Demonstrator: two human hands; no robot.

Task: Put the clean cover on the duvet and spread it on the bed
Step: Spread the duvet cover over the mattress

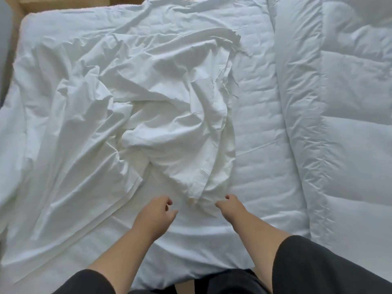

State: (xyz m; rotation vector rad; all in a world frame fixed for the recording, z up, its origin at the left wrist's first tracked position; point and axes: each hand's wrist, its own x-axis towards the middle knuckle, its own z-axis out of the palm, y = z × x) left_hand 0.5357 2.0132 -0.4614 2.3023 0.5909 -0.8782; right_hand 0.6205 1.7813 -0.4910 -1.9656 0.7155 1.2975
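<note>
A white duvet cover (pixel 165 107) lies crumpled over the middle and left of the bed, with one corner pointing toward me near the front edge. The puffy quilted duvet (pixel 343 124) lies along the right side of the bed. My left hand (pixel 156 213) hovers just left of the cover's near corner, fingers loosely curled and holding nothing. My right hand (pixel 230 207) is just right of that corner, fingers bent toward the fabric's edge. Whether it pinches the cloth is unclear.
The quilted mattress pad (pixel 258 115) shows between cover and duvet. A wooden floor strip (pixel 63 3) runs past the far edge of the bed, and a grey object (pixel 5 39) stands at the far left. My dark sleeves fill the bottom of the view.
</note>
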